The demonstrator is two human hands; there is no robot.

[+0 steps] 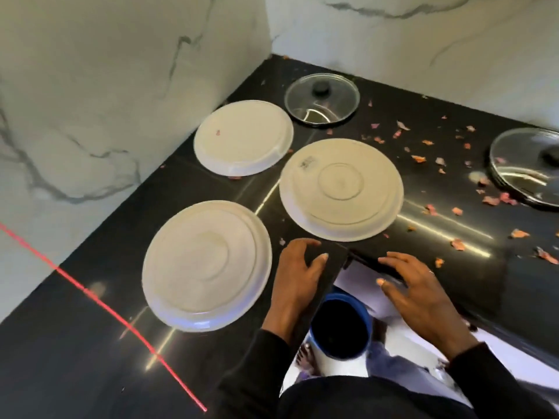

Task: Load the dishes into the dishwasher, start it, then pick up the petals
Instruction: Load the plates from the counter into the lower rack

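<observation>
Three white plates lie upside down on the black counter: one at the near left, one in the middle, one at the back by the wall. Two glass lids sit further off, one at the back and one at the right edge. Pink and orange petals are scattered over the right part of the counter. My left hand and my right hand rest with loose fingers at the counter's inner corner edge, holding nothing. No dishwasher is visible.
A blue bucket stands on the floor below the counter's inner corner, between my arms. Marble walls close the counter at the left and back. A red line crosses the left of the counter.
</observation>
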